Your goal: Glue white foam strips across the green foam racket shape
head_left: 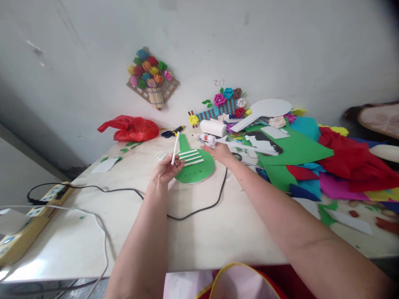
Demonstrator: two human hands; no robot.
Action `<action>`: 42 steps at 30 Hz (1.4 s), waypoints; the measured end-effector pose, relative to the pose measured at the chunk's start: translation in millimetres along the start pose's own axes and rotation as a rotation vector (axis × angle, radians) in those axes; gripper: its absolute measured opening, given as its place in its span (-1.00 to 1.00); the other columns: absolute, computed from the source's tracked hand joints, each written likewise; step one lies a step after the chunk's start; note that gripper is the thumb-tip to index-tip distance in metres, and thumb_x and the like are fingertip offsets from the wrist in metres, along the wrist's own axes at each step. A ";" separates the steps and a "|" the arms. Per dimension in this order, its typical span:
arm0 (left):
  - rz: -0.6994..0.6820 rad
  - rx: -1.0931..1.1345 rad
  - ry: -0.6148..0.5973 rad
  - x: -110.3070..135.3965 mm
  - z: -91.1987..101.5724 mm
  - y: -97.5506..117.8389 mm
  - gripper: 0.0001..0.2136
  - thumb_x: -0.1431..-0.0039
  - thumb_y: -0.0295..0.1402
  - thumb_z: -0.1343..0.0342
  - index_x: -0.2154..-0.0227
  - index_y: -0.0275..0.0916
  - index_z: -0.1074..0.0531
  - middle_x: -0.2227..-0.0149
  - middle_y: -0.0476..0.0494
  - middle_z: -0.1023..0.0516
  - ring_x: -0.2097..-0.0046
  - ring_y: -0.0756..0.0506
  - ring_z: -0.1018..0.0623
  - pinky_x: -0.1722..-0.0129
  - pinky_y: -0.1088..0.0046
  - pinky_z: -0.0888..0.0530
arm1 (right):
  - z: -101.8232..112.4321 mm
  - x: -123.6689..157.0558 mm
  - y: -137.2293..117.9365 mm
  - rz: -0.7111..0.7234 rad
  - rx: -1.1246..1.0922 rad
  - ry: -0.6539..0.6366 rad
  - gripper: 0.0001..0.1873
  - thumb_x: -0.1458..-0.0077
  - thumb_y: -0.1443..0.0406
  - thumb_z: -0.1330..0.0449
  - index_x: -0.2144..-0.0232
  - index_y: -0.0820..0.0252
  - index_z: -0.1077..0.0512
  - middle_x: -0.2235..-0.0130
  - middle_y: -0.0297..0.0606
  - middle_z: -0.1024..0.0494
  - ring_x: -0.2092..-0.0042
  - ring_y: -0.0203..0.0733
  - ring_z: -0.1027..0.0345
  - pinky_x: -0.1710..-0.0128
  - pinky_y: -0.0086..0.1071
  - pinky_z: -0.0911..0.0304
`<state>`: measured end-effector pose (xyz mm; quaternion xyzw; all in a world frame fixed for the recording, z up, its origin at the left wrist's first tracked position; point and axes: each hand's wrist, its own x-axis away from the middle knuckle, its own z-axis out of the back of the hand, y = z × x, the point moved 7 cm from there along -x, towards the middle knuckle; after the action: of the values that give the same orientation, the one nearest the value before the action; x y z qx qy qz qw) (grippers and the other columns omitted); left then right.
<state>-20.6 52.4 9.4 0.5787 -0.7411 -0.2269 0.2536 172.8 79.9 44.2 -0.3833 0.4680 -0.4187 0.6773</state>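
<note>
A thin white rolled-paper stick (pixel 176 146) is pinched upright in my left hand (pixel 165 170). My right hand (pixel 220 153) is closed around a hot glue gun (pixel 208 139), its nozzle pointing left. Between and below my hands lies a green cutout (pixel 202 171), round with a narrow neck at the far side. Several white sticks lie in parallel across it, and a row of small dark dots shows nearer to me. Left of the neck, a few short white strips (pixel 161 155) lie on the table. My fingers partly hide the glue gun's handle.
A black cord (pixel 199 215) loops across the white table towards a power strip (pixel 46 209) at left. Scissors (pixel 171 132) and a red plastic bag (pixel 134 129) sit at the back. Coloured paper (pixel 296 143) is heaped at right. Paper flowers (pixel 149 70) hang on the wall.
</note>
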 end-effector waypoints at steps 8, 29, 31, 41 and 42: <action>-0.073 0.068 -0.303 5.5 -31.8 -4.4 -0.92 0.03 -0.55 -0.04 0.57 -0.32 -0.31 0.57 0.03 -0.30 0.52 0.09 -0.29 0.05 0.00 -0.32 | 4.5 6.5 -16.7 0.010 0.752 0.171 -0.49 -0.03 0.16 -0.03 -0.05 0.11 -0.18 0.04 -0.21 -0.42 0.09 -0.03 -0.33 0.15 -0.22 -0.20; -0.121 0.009 -0.289 3.4 -58.7 -27.6 -0.90 0.00 -0.57 0.01 0.56 -0.37 -0.35 0.54 -0.04 -0.29 0.50 0.08 -0.31 0.33 0.39 -0.40 | -8.3 1.4 -12.6 0.032 1.055 0.241 -0.48 -0.11 0.24 0.03 -0.11 0.26 -0.05 0.02 -0.05 -0.34 0.07 -0.03 -0.26 0.17 -0.28 -0.16; -0.134 0.022 -0.280 3.5 -58.6 -27.1 -0.88 -0.01 -0.57 0.03 0.56 -0.37 -0.35 0.54 -0.05 -0.30 0.50 0.07 -0.31 0.35 0.38 -0.41 | -8.5 1.3 -12.8 0.045 1.066 0.252 -0.49 -0.11 0.25 0.03 -0.11 0.26 -0.05 0.03 -0.04 -0.34 0.08 -0.03 -0.26 0.16 -0.28 -0.16; -0.103 0.063 -0.310 1.2 -54.7 -28.5 -0.89 0.00 -0.58 0.02 0.56 -0.38 -0.36 0.54 -0.05 -0.31 0.51 0.07 -0.32 0.28 0.31 -0.44 | -11.4 1.0 -9.6 0.102 0.995 0.256 -0.49 -0.09 0.27 0.03 -0.10 0.30 -0.08 0.04 0.00 -0.35 0.06 -0.02 -0.25 0.12 -0.25 -0.16; -0.096 0.066 -0.300 1.3 -53.0 -27.8 -0.89 0.00 -0.58 0.02 0.56 -0.37 -0.36 0.55 -0.04 -0.31 0.51 0.08 -0.32 0.24 0.26 -0.44 | -10.2 0.7 -9.3 0.106 0.949 0.254 -0.49 -0.08 0.27 0.02 -0.10 0.30 -0.09 0.03 -0.01 -0.35 0.04 -0.02 -0.24 0.11 -0.25 -0.16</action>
<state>33.6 42.5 32.8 0.5810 -0.7493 -0.2982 0.1100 161.3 74.6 49.8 0.0458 0.3238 -0.5940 0.7350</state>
